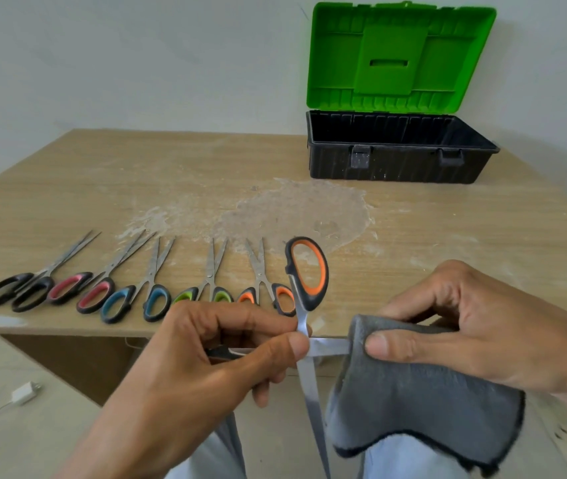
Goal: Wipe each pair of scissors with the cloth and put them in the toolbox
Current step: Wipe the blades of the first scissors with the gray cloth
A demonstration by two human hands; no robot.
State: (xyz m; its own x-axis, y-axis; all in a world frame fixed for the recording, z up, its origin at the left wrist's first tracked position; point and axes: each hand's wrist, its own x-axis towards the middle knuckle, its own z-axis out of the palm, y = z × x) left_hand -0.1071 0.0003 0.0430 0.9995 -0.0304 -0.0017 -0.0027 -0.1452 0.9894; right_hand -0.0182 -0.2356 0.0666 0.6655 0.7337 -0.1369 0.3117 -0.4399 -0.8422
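Observation:
My left hand [227,361] pinches a large pair of orange-and-black scissors [308,271] at the pivot, blades spread wide open. One blade points right into the grey cloth [413,392], the other points down. My right hand [475,323] grips the cloth folded around the tip of the horizontal blade. Several more scissors lie in a row along the table's front edge: black [16,292], pink [82,292], blue [137,302], green [206,292] and small orange [265,292]. The toolbox [396,160], black with its green lid [399,57] up, stands at the back right.
The wooden table [137,188] has a dried, scuffed patch at its middle. A white charger with its cable [25,392] lies on the floor at the lower left. A pale wall stands behind the table.

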